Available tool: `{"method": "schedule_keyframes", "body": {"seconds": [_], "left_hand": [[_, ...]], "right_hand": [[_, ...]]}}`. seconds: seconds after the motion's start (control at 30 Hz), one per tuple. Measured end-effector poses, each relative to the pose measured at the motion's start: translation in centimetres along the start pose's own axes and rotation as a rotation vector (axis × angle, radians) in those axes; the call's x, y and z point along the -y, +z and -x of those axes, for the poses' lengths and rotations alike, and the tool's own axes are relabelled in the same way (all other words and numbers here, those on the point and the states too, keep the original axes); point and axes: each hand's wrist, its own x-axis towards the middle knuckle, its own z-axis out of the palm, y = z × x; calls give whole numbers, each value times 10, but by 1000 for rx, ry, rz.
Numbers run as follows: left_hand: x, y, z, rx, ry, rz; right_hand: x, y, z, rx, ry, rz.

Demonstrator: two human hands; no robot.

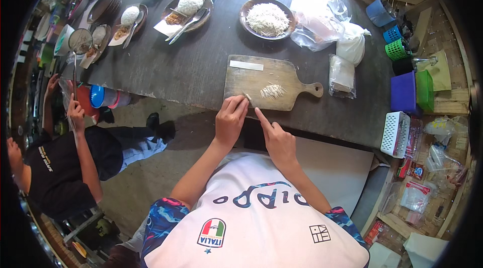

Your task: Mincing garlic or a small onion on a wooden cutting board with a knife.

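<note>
The wooden cutting board [260, 68] lies near the table's front edge, its handle to the right. At its front left edge my left hand [231, 117] pinches a small pale piece of food [248, 96]. My right hand [279, 141] grips a knife, mostly hidden, with the index finger stretched along it; a bit of the thin blade [253, 103] shows beside the pale piece. Thin pale sticks [273, 91] lie in a small heap on the board's middle. Farther back on the board rests a flat white strip [246, 65].
Behind the board stand a round plate of white shreds [267, 19], plastic bags [317, 23] and a clear-wrapped packet [342, 75]. Plates of rice [190, 3] with cutlery fill the far left. At left, a person in black [75, 166] holds a strainer [80, 41]. Baskets [395, 134] line the right.
</note>
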Motion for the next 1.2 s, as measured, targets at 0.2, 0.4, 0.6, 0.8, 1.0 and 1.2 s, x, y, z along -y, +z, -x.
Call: {"method": "schedule_keyframes", "body": {"seconds": [0.2, 0.4, 0.6, 0.8, 1.0, 1.2], "left_hand": [[-3, 1, -2, -9, -1, 19], [0, 1, -1, 4, -5, 6], [-1, -2, 0, 25, -34, 19], [-2, -2, -1, 1, -17, 26], [-1, 0, -1, -6, -27, 37], [0, -1, -1, 2, -15, 7]], "right_hand": [[0, 10, -2, -23, 25, -29], [1, 11, -17, -38, -1, -32], [2, -10, 11, 3, 11, -30], [-1, -8, 8, -15, 31, -42], [-2, -7, 11, 23, 36, -40], [3, 8, -14, -40, 16, -77]]}}
